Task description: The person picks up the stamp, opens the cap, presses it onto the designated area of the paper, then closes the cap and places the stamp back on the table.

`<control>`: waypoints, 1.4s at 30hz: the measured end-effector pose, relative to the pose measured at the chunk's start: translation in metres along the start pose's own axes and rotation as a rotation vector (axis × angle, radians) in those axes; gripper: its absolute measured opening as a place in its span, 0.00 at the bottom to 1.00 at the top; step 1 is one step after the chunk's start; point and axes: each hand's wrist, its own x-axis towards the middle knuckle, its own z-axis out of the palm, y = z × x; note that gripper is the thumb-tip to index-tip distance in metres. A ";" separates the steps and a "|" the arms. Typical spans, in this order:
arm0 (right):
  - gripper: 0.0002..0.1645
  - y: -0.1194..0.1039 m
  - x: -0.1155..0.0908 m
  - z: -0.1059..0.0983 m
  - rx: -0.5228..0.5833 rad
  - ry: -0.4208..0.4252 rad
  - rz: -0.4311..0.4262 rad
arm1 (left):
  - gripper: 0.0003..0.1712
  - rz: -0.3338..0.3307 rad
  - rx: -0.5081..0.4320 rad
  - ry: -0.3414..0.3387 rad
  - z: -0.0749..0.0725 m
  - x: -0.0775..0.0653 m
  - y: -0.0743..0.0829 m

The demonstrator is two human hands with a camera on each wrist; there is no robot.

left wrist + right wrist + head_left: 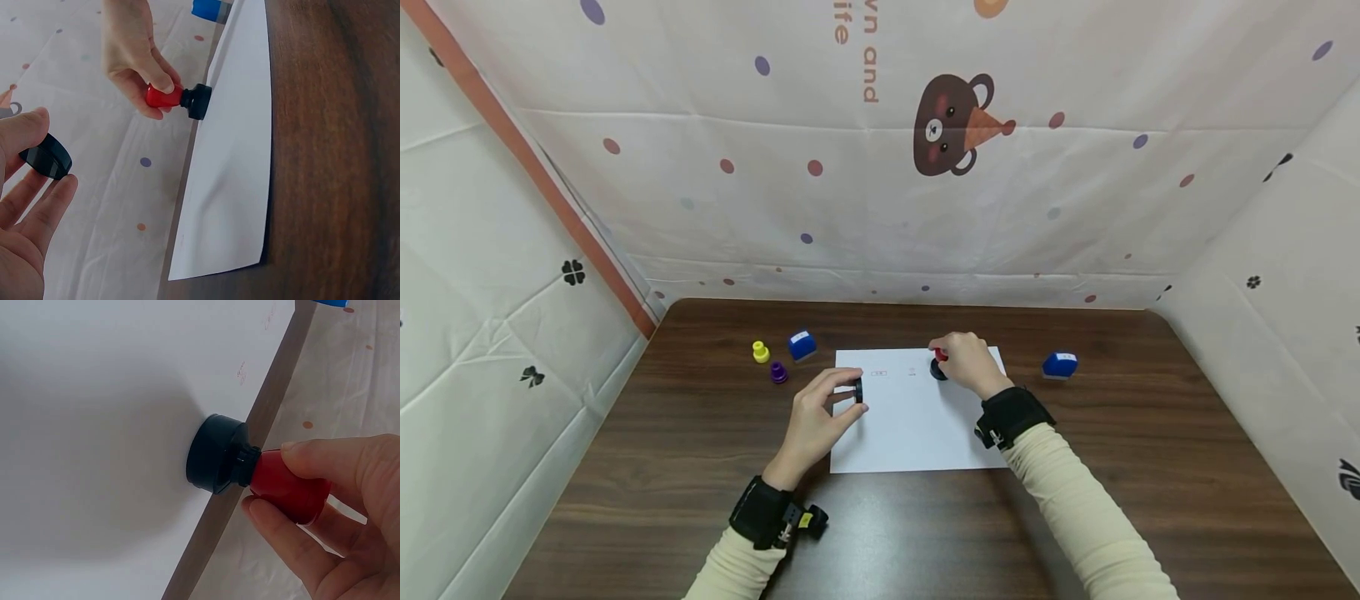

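A hand stamp (290, 486) with a red handle and a round black base is gripped by my right hand (972, 363). Its base meets the upper right part of a white paper sheet (910, 425), or sits just over it. Between thumb and fingertips my left hand (818, 417) pinches a round black cap (49, 156), held on edge above the sheet's left side. In the right wrist view, faint red printed marks (242, 373) show on the paper, left of the stamp in the head view.
Left of the sheet stand a small yellow stamp (761, 352), a purple one (778, 372) and a blue block-shaped item (802, 345). Another blue item (1060, 365) lies to the right. The brown table (700, 467) ends at a patterned cloth backdrop (865, 200).
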 end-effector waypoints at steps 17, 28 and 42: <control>0.15 0.001 0.001 0.002 -0.006 -0.007 0.001 | 0.25 0.004 0.022 0.005 -0.001 0.000 -0.002; 0.16 0.001 0.003 -0.003 -0.026 -0.024 -0.012 | 0.25 -0.008 0.017 0.007 -0.001 0.000 -0.003; 0.16 0.004 0.000 -0.003 0.006 -0.009 0.003 | 0.25 0.007 0.009 0.012 -0.004 0.001 -0.003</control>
